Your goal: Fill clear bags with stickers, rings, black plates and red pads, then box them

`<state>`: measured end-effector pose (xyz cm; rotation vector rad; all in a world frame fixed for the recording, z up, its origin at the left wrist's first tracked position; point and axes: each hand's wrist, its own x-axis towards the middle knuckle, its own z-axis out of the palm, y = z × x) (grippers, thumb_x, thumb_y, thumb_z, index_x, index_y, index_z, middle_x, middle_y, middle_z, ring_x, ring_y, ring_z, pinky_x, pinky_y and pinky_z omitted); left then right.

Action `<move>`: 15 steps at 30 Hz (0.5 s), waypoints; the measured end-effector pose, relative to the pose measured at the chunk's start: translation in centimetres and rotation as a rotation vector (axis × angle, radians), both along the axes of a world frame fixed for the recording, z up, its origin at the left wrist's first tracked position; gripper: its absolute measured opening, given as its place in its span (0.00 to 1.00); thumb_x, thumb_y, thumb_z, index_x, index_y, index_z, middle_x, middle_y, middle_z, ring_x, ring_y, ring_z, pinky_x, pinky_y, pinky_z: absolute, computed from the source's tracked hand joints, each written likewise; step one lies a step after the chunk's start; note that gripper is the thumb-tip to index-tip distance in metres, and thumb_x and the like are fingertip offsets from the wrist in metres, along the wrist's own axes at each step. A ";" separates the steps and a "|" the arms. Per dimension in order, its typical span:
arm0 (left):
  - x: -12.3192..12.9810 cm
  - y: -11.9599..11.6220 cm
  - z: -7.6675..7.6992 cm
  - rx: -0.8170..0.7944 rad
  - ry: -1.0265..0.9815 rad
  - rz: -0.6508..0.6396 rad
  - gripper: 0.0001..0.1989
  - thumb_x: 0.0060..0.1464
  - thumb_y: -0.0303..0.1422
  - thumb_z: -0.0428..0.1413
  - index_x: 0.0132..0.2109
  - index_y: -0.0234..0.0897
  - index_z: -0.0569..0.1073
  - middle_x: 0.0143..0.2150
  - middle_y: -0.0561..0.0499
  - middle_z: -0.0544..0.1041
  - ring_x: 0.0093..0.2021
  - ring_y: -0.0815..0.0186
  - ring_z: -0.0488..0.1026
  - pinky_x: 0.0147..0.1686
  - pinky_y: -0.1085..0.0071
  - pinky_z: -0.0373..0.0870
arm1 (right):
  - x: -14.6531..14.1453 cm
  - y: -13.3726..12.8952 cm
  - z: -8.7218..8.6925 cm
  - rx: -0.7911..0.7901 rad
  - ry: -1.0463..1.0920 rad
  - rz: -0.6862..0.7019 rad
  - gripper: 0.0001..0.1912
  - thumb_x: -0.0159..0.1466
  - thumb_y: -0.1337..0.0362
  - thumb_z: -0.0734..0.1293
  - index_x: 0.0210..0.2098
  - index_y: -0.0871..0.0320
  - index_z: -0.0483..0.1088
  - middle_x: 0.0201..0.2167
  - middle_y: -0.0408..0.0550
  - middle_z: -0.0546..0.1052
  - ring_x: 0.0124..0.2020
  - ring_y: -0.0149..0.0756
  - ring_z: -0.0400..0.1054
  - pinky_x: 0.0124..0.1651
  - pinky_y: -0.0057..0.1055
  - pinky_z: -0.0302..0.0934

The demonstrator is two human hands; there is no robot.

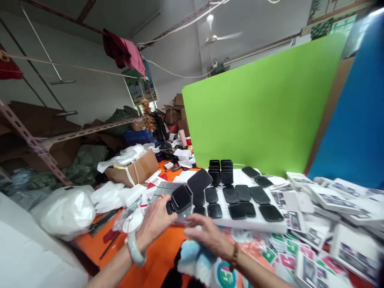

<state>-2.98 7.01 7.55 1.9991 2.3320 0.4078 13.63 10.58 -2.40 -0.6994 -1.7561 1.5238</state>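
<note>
My left hand is closed round a black folding charger-like device, whose square panels are unfolded. A clear plastic bag lies behind it. My right hand is just right of the device, apart from it, with fingers loosely bent and spaced apart. Below that hand is a fluffy blue and white cloth; whether they touch is unclear. More black folding devices stand or lie unfolded in rows on a white foam board.
White product boxes are heaped on the right, near green and pink printed cards. A cardboard box and white plastic bags occupy the left. A green panel rises behind the orange table.
</note>
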 end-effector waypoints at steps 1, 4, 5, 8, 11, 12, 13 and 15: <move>1.5 -1.1 -0.6 -0.013 -0.050 -0.029 0.10 0.44 0.30 0.52 0.38 0.39 0.69 0.35 0.48 0.73 0.36 0.59 0.71 0.32 0.70 0.59 | 2.3 -0.3 1.0 -0.087 0.065 -0.076 0.21 0.55 0.53 0.70 0.43 0.60 0.74 0.39 0.49 0.78 0.40 0.40 0.71 0.43 0.33 0.64; 6.3 -4.0 -2.5 -0.023 -0.123 -0.126 0.08 0.44 0.29 0.52 0.35 0.39 0.69 0.34 0.48 0.72 0.36 0.57 0.71 0.33 0.69 0.58 | 8.5 -2.0 2.7 -0.291 0.250 -0.235 0.24 0.55 0.50 0.70 0.43 0.62 0.73 0.41 0.52 0.77 0.43 0.43 0.71 0.48 0.37 0.64; 7.9 -4.8 -3.2 -0.020 -0.155 -0.155 0.08 0.44 0.29 0.52 0.36 0.39 0.69 0.34 0.47 0.73 0.36 0.56 0.71 0.34 0.68 0.58 | 10.2 -2.9 2.9 -0.331 0.300 -0.272 0.24 0.55 0.49 0.70 0.43 0.62 0.73 0.40 0.53 0.78 0.42 0.43 0.71 0.47 0.38 0.65; 12.5 -7.3 -4.6 -0.066 -0.378 -0.253 0.11 0.43 0.31 0.56 0.38 0.40 0.73 0.35 0.47 0.75 0.38 0.54 0.71 0.35 0.67 0.59 | 14.5 -6.1 2.7 -0.399 0.359 -0.375 0.21 0.54 0.51 0.72 0.39 0.62 0.74 0.35 0.51 0.78 0.36 0.41 0.72 0.41 0.36 0.66; 16.5 -10.0 -5.3 -0.309 -0.713 -0.385 0.10 0.41 0.32 0.59 0.36 0.40 0.75 0.33 0.51 0.76 0.35 0.57 0.71 0.31 0.69 0.60 | 18.0 -9.9 1.9 -0.497 0.375 -0.426 0.18 0.54 0.53 0.73 0.35 0.61 0.73 0.30 0.48 0.78 0.29 0.38 0.72 0.34 0.31 0.66; 17.6 -10.9 -5.5 -0.432 -0.805 -0.427 0.08 0.42 0.33 0.59 0.34 0.40 0.76 0.31 0.52 0.76 0.33 0.58 0.70 0.29 0.70 0.60 | 19.0 -11.0 1.6 -0.537 0.390 -0.429 0.18 0.54 0.53 0.73 0.35 0.61 0.74 0.29 0.48 0.78 0.28 0.38 0.72 0.33 0.31 0.65; 18.6 -11.9 -5.7 -0.552 -0.861 -0.449 0.07 0.43 0.33 0.58 0.33 0.40 0.76 0.30 0.53 0.75 0.31 0.59 0.70 0.28 0.71 0.59 | 20.0 -12.1 1.2 -0.571 0.410 -0.431 0.17 0.54 0.53 0.73 0.35 0.61 0.74 0.29 0.48 0.79 0.27 0.38 0.73 0.32 0.31 0.65; 20.2 -13.7 -6.5 -0.711 -0.869 -0.412 0.07 0.45 0.36 0.58 0.33 0.40 0.77 0.30 0.53 0.76 0.32 0.59 0.70 0.28 0.70 0.59 | 21.7 -14.0 0.4 -0.628 0.442 -0.457 0.18 0.53 0.53 0.74 0.35 0.60 0.75 0.28 0.49 0.79 0.26 0.38 0.73 0.31 0.31 0.65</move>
